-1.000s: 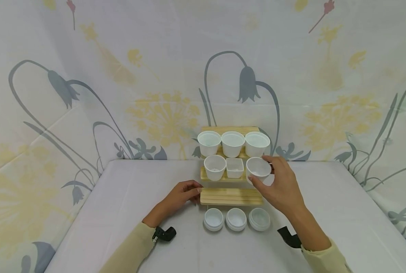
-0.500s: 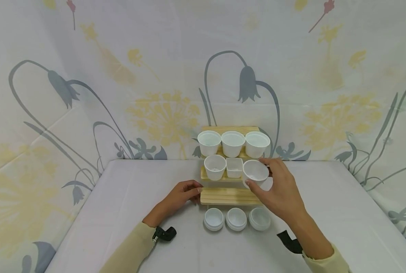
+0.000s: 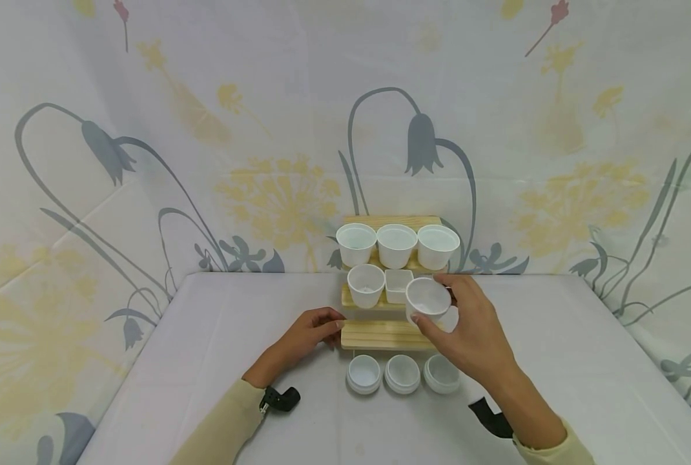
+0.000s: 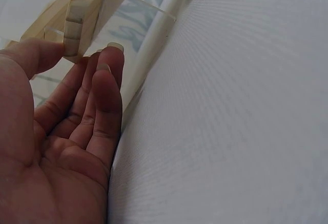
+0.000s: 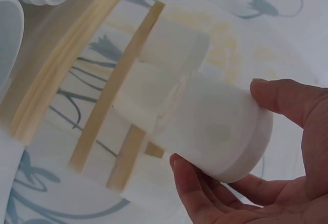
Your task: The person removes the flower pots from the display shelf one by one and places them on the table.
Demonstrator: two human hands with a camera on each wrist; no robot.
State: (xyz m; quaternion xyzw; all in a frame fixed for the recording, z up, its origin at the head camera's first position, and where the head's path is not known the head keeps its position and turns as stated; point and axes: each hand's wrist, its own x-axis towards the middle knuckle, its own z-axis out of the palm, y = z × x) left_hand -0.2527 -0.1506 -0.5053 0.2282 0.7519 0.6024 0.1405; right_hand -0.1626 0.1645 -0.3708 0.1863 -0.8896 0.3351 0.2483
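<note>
My right hand [image 3: 478, 332] grips a white plastic cup [image 3: 427, 300] by its sides, thumb near and fingers behind. In the right wrist view this cup [image 5: 212, 126] appears apart from the wooden strips. A three-tier wooden rack stands ahead, its lowest board [image 3: 387, 335] bare on top. My left hand [image 3: 306, 336] pinches the left end of that board; in the left wrist view, the thumb is on one side of the board end [image 4: 75, 26] and fingertips on the other. On the middle tier sit a round cup [image 3: 365, 286] and a square cup [image 3: 398, 284], partly behind the held one.
Three larger white cups line the top tier, including a left cup [image 3: 356, 245]. In front of the rack, three small round white containers stand in a row, the middle container [image 3: 402, 373] among them. A white cloth [image 3: 252, 303] covers the table; a patterned curtain [image 3: 299, 116] hangs behind.
My right hand has carried the cup off the right end of the middle tier, leftward and toward me, over the lowest board. The left hand has stayed at the board's end.
</note>
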